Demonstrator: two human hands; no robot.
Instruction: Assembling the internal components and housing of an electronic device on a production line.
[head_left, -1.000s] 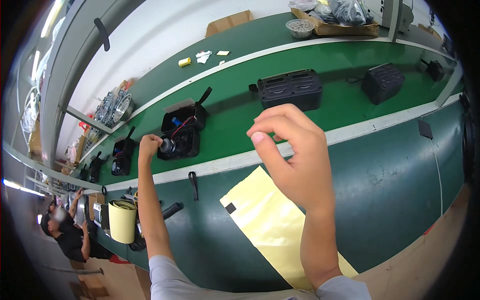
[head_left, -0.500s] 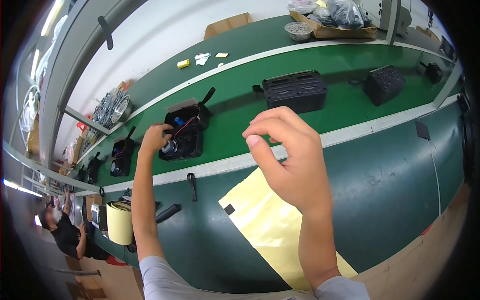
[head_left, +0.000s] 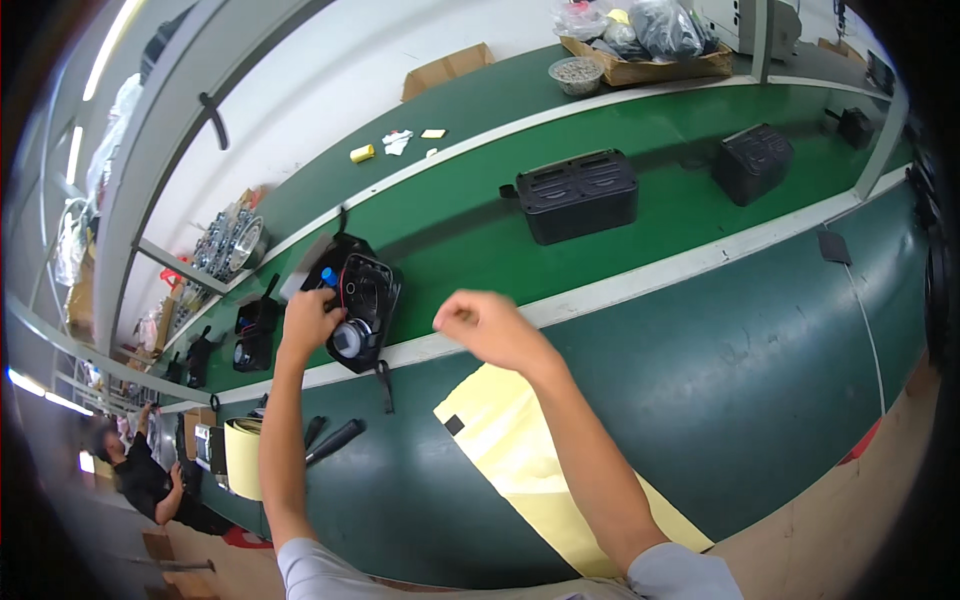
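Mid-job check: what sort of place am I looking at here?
Probably a factory assembly line: a long green surface, perhaps a conveyor, carries an opened black case showing a blue part, plus closed black cases; another person is farther along.

1. You are facing an open casing (head_left: 376,285) of black plastic.
2. Your yellow sheet (head_left: 510,440) is looking smooth, slightly glossy.
3. Your bench top (head_left: 760,340) is gleaming smoothly.
4. Your sleeves (head_left: 318,572) are looking like matt cloth.

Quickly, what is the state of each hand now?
Left hand: closed on the open black box.
Right hand: curled and blurred; whether it holds anything cannot be told.
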